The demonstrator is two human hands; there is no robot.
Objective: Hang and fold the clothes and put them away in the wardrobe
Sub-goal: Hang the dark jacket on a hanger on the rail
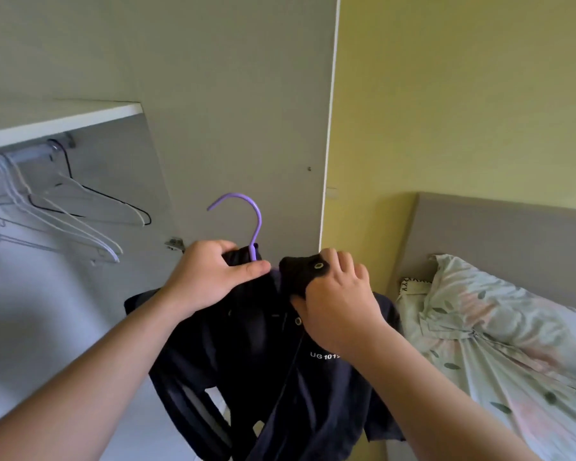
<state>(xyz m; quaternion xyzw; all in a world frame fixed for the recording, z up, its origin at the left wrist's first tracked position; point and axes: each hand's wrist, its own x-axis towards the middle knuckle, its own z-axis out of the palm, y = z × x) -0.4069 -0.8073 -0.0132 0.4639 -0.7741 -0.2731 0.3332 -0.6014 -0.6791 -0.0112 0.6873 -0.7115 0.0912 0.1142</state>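
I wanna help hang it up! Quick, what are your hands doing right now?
Left hand: closed, gripping the dark jacket at the purple hanger neck.
Right hand: closed, pinching the jacket's collar fabric.

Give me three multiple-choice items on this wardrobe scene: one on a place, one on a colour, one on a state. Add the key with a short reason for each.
1. Where do the empty hangers hang?
A. On the rail under the wardrobe shelf
B. On the headboard
C. On the pillow

2. What colour is the hanger hook rising from the dark jacket?
A. White
B. Purple
C. Red

3. How is the dark jacket held?
A. By one hand alone
B. By the left hand and the right hand, both near the collar
C. By no hand; it hangs on the rail

Key:
1 A: their hooks sit over the rail beneath the wardrobe shelf.
2 B: the hook is plainly purple.
3 B: fingers of both hands curl on the fabric at the collar, away from the rail.
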